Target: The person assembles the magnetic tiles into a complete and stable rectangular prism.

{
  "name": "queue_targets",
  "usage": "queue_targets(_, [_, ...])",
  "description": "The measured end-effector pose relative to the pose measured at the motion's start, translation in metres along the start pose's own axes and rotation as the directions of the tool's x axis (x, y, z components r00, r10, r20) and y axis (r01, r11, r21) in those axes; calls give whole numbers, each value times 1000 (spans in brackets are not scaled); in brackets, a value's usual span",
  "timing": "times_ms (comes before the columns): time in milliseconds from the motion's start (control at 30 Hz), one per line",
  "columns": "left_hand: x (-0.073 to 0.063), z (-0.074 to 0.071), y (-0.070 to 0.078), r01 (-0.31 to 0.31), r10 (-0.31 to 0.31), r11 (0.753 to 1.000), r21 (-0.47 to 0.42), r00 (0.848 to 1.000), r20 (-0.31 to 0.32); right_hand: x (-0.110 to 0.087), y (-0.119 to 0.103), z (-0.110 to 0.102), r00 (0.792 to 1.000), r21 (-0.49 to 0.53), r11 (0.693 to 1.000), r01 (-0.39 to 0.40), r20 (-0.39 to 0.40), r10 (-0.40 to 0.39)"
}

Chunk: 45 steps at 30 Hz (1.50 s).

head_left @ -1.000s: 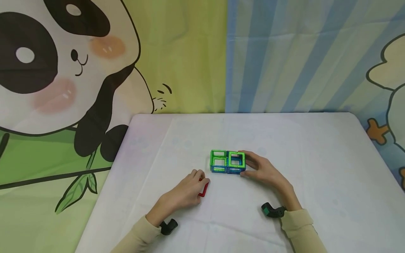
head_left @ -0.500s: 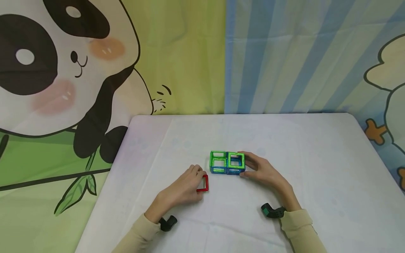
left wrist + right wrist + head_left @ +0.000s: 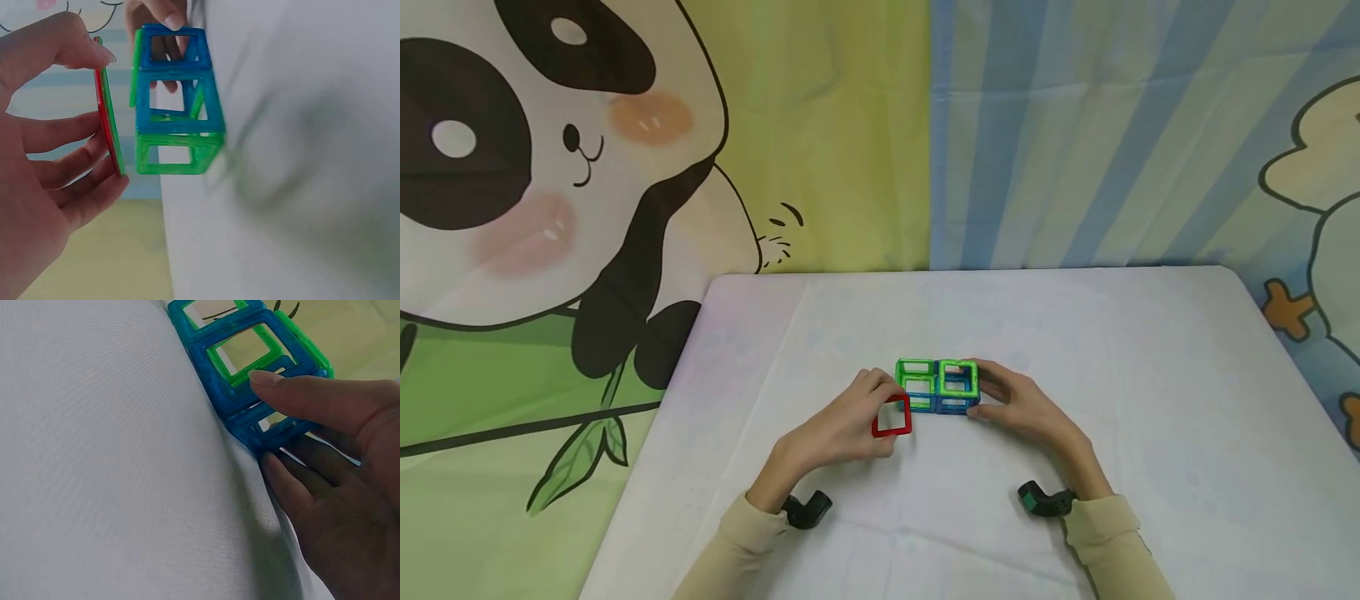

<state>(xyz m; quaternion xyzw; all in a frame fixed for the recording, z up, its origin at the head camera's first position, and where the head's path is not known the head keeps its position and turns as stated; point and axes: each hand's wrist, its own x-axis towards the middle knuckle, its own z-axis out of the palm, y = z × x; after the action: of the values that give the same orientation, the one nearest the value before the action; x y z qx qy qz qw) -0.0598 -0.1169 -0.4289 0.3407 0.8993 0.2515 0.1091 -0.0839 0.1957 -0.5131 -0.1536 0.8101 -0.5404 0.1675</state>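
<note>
My left hand (image 3: 844, 423) pinches a red square magnetic tile (image 3: 892, 432) by its edges, thumb on one edge and fingertips on the opposite one. Seen edge-on in the left wrist view, the red tile (image 3: 107, 119) has a green layer against it; whether that is a second tile I cannot tell. Just right of it on the table stands a two-cube frame of green and blue magnetic tiles (image 3: 937, 387). A small gap parts the two in the left wrist view. My right hand (image 3: 1028, 407) holds the frame's right end, thumb on a blue tile (image 3: 209, 381).
A white cloth covers the table (image 3: 1075, 333). Behind it hangs a printed curtain (image 3: 835, 167) with a panda. A black wrist camera sits on each wrist, the left one (image 3: 807, 510) and the right one (image 3: 1045, 500) both close above the cloth.
My left hand has moved up and right with the red tile, bringing it beside the frame's left end. The tile has turned to face the head view. My right hand and the frame stay put.
</note>
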Motion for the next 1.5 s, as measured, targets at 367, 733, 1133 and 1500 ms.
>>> queue_targets(367, [24,-4,3,-28,26,999,-41,999,-44,-1,-1,0,1000,22,1000,8,4,-8])
queue_targets(733, [51,-3,-5,14,-17,995,-94,999,-32,-2,-1,-1,1000,11,1000,12,0,-12])
queue_targets(1133, [69,1,-14,14,-11,993,-114,999,30,-1,-3,0,1000,19,1000,-2,-1,2])
queue_targets(1500, [71,3,-17,42,-34,992,-115,997,69,-2,-1,1,1000,14,1000,15,-2,-15])
